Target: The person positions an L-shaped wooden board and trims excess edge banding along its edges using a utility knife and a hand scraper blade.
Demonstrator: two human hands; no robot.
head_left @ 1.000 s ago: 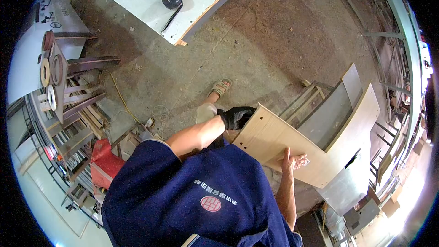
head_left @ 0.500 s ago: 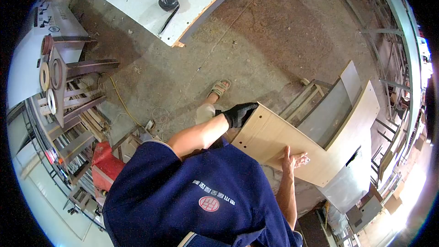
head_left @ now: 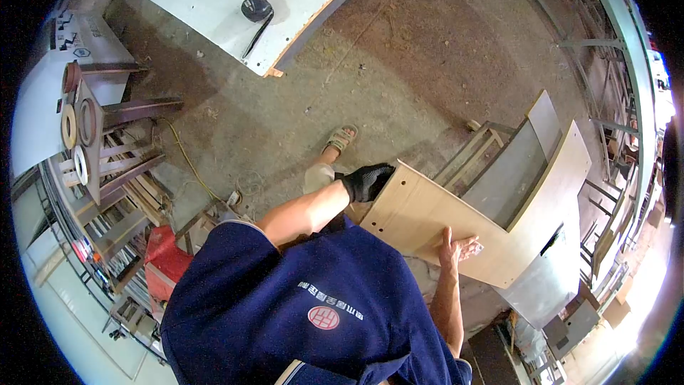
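Note:
A pale wood-grain panel [head_left: 442, 221] with an L-shaped outline and several dark holes lies tilted at the right, in front of my body. My left hand [head_left: 368, 182], in a black glove, is closed at the panel's near left edge, and its fingertips are partly hidden there. My bare right hand [head_left: 459, 249] lies on the panel's face with thumb and fingers stretched out. Something small and whitish shows at its fingertips, too small to name. Under the panel is a grey metal-looking surface [head_left: 499, 178].
A white worktable [head_left: 192, 0] at the top bears a black tape measure-like tool [head_left: 257, 6]. At left, rolls of edge banding [head_left: 69, 126] hang on a rack by stacked wood strips. A red object [head_left: 165, 260] stands below. Metal racking [head_left: 630, 64] runs along the right.
The view has shifted slightly. My left hand remains at the panel's edge and has moved a little left with it; my right hand stays on its face.

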